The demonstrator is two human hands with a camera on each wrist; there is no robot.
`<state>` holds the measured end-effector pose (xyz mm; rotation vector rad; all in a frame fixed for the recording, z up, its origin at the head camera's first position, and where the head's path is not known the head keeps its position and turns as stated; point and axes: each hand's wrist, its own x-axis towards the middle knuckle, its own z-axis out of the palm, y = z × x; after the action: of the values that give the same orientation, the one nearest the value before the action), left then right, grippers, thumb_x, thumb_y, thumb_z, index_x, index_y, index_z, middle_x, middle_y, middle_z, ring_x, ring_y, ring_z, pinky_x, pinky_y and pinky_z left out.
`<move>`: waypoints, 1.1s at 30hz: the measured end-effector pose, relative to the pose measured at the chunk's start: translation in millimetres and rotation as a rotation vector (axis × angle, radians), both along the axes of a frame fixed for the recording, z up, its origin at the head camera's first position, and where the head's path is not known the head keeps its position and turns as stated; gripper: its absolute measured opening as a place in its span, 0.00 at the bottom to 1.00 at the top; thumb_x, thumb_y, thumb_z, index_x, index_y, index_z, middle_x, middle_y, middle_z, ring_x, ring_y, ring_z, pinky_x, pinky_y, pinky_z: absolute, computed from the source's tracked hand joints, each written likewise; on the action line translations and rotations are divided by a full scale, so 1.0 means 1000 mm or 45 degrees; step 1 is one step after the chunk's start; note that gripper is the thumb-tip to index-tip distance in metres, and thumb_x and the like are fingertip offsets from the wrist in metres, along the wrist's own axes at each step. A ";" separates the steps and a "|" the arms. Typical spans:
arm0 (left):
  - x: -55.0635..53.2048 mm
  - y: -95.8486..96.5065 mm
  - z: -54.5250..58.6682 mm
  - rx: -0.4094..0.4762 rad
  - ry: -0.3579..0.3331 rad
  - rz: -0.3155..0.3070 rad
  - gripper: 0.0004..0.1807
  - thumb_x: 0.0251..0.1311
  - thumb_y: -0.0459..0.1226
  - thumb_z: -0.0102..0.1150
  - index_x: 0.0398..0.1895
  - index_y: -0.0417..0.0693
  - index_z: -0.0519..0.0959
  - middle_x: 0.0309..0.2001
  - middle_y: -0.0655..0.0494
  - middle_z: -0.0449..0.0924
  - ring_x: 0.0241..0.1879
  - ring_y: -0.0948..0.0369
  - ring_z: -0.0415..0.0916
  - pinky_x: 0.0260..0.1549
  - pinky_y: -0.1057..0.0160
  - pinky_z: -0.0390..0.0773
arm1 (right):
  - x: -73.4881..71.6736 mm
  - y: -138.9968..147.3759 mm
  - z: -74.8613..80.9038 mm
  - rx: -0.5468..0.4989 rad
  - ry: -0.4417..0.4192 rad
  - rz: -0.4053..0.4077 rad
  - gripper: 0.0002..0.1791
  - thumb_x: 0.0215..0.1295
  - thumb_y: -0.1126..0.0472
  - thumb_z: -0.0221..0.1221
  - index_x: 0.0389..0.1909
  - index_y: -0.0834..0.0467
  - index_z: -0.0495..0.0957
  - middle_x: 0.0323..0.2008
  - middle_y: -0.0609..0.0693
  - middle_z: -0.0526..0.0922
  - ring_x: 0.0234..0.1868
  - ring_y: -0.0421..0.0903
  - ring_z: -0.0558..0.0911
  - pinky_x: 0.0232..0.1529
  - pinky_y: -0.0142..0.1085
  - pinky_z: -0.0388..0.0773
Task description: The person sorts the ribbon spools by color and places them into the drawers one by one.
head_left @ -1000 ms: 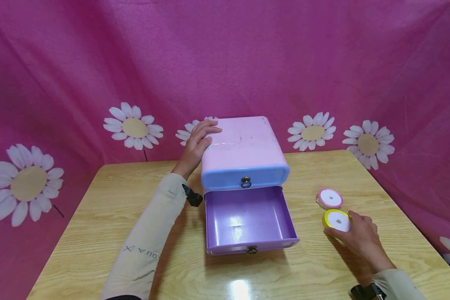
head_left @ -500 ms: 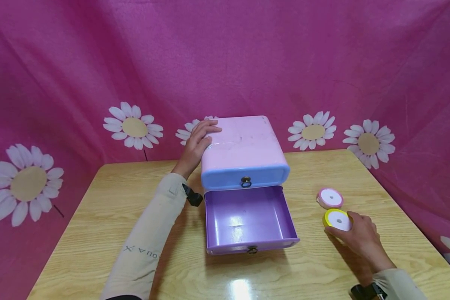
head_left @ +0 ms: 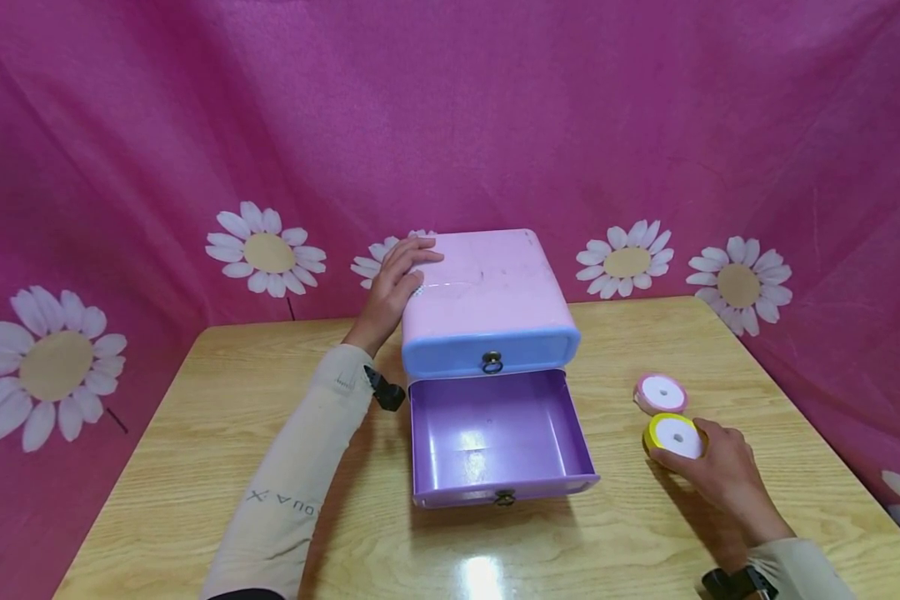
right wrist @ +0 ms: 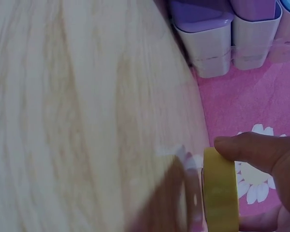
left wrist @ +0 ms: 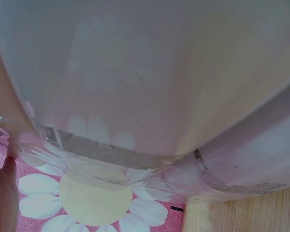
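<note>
A small drawer unit with a pink top stands on the table, its upper blue drawer pushed in. Below it the purple drawer is pulled out, with nothing inside. My left hand rests on the unit's upper left edge, fingers extended over the top. To the right, my right hand pinches a yellow ribbon spool with a white face between thumb and fingers; the right wrist view shows the yellow spool edge-on. Just behind it lies a pink ribbon spool.
The wooden table carries the unit and the spools. A magenta curtain with daisy prints hangs close behind and along both sides. Brass ring pulls stick out from the drawer fronts.
The yellow spool has shifted very slightly away from me in my right hand's grip, nearer the pink spool in the head view. My left hand and the drawer unit stay put.
</note>
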<state>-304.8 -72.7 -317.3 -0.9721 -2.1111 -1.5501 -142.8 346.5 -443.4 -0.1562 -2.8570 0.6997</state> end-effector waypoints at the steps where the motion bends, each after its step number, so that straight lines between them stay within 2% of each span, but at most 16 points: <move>1: 0.000 0.000 0.000 0.001 0.000 -0.001 0.18 0.59 0.32 0.40 0.49 0.38 0.74 0.61 0.44 0.63 0.66 0.51 0.46 0.64 0.52 0.40 | 0.000 -0.001 0.001 -0.008 0.018 0.009 0.40 0.39 0.43 0.69 0.42 0.73 0.73 0.31 0.64 0.77 0.32 0.56 0.73 0.29 0.42 0.66; 5: 0.000 0.000 0.000 0.005 0.014 -0.004 0.17 0.59 0.31 0.40 0.49 0.37 0.74 0.60 0.43 0.63 0.66 0.49 0.46 0.64 0.52 0.40 | -0.001 -0.003 0.005 -0.035 0.084 0.033 0.34 0.38 0.46 0.70 0.38 0.71 0.76 0.27 0.60 0.79 0.27 0.51 0.74 0.26 0.38 0.66; 8: 0.001 0.001 0.000 0.004 0.022 -0.003 0.18 0.59 0.30 0.39 0.49 0.36 0.74 0.60 0.42 0.63 0.66 0.48 0.46 0.64 0.51 0.40 | -0.001 -0.005 0.009 -0.037 0.097 0.029 0.36 0.39 0.46 0.70 0.40 0.72 0.75 0.28 0.61 0.77 0.28 0.52 0.73 0.26 0.37 0.64; 12: -0.002 -0.001 -0.001 -0.013 -0.011 0.013 0.18 0.59 0.34 0.40 0.49 0.39 0.74 0.61 0.45 0.63 0.66 0.52 0.46 0.64 0.51 0.39 | 0.000 -0.009 0.015 -0.030 0.140 0.029 0.36 0.38 0.47 0.70 0.41 0.72 0.74 0.29 0.62 0.76 0.30 0.54 0.73 0.26 0.38 0.63; 15: -0.002 -0.001 -0.001 -0.014 -0.010 0.010 0.18 0.59 0.33 0.40 0.49 0.39 0.74 0.61 0.45 0.63 0.66 0.51 0.46 0.64 0.52 0.39 | 0.001 -0.013 0.020 -0.033 0.167 0.035 0.37 0.38 0.48 0.70 0.42 0.73 0.73 0.31 0.64 0.75 0.34 0.57 0.72 0.28 0.40 0.63; 20: -0.002 0.000 -0.001 0.005 0.040 -0.016 0.18 0.59 0.30 0.38 0.48 0.34 0.73 0.60 0.40 0.63 0.66 0.47 0.46 0.64 0.56 0.40 | 0.004 -0.020 0.027 -0.056 0.181 0.035 0.41 0.39 0.48 0.70 0.49 0.73 0.69 0.38 0.68 0.73 0.40 0.60 0.68 0.31 0.42 0.61; 29: -0.016 -0.002 -0.011 -0.010 0.008 -0.003 0.18 0.59 0.33 0.39 0.49 0.40 0.74 0.61 0.48 0.63 0.67 0.54 0.44 0.65 0.55 0.40 | 0.008 -0.033 0.042 -0.077 0.214 0.040 0.45 0.39 0.48 0.70 0.54 0.73 0.66 0.42 0.68 0.69 0.41 0.59 0.67 0.29 0.41 0.61; 33: -0.008 -0.001 -0.006 0.005 0.008 -0.018 0.18 0.59 0.32 0.38 0.49 0.37 0.74 0.61 0.45 0.63 0.67 0.53 0.44 0.64 0.56 0.40 | 0.010 -0.038 0.048 -0.072 0.232 0.048 0.45 0.40 0.50 0.70 0.56 0.71 0.65 0.42 0.68 0.68 0.41 0.59 0.67 0.29 0.41 0.62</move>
<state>-312.8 -73.8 -323.0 -0.9915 -2.1002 -1.5557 -132.9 308.4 -395.2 -0.0441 -2.6747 0.7612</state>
